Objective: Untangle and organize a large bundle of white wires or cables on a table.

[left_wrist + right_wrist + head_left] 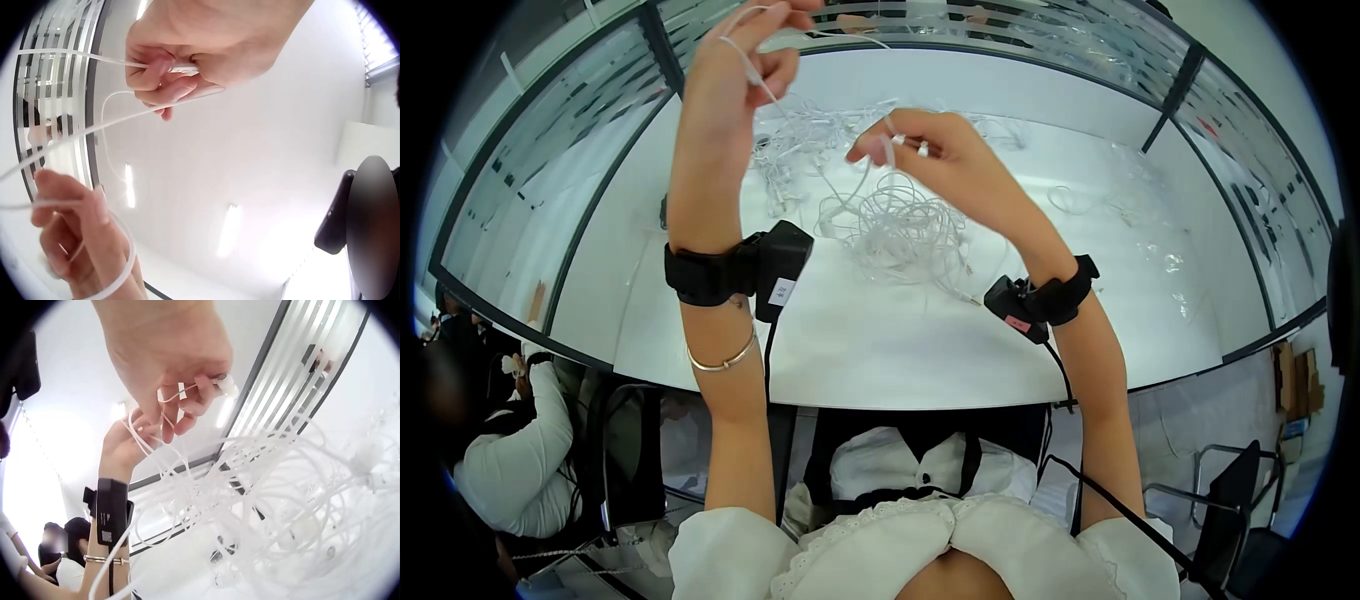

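Raised high at the left of the head view, my left hand [735,75] has its fingers curled round a white cable [87,129]. In the left wrist view a small white plug [183,68] shows between those fingers, and the cable runs off to the left from them. My right hand [955,160] is lower, over the table, pinching white cable between thumb and fingers. A white connector end [227,385] sticks out beside its curled fingers. Below both hands lies a loose tangle of white cables [905,235], with strands rising towards the right hand.
More white cables [805,135] lie heaped along the back of the white table [880,355]. A few clear plastic pieces [1165,260] are on the right. Low panels with striped glass [1000,25] enclose the table. Another person [515,460] sits at the left; a black chair [1235,500] stands right.
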Demonstrator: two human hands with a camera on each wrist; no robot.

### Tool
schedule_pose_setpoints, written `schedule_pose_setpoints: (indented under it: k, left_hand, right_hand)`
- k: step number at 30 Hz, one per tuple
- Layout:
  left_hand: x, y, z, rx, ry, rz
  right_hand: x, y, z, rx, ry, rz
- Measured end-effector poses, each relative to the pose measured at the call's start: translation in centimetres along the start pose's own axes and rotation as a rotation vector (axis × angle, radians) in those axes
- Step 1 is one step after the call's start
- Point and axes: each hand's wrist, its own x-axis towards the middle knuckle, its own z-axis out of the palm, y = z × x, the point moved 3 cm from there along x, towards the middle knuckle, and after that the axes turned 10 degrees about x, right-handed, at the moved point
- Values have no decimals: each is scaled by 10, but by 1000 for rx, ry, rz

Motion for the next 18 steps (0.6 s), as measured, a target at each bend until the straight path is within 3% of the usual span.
schedule_pose_setpoints:
  k: [2, 6, 8, 12, 13, 18]
  left_hand:
    - [3, -4, -12, -72, 69, 4]
    - [4, -8, -35, -198, 161, 11]
    - [0, -6, -37, -225, 221, -15]
    - [5, -16, -44, -358, 11, -32]
    - [9, -18, -43, -458, -142, -32]
    - [6, -23, -38, -164, -105, -107]
  right_hand:
    - [3, 8, -16, 43, 58, -111]
    - [-1, 1, -50, 145, 295, 43]
    - [-4, 0, -69, 153, 464, -10]
    - [-14, -9, -98, 1, 639, -16]
    - [-15, -10, -103, -63, 649, -20]
    - [-19, -12, -126, -325, 593, -106]
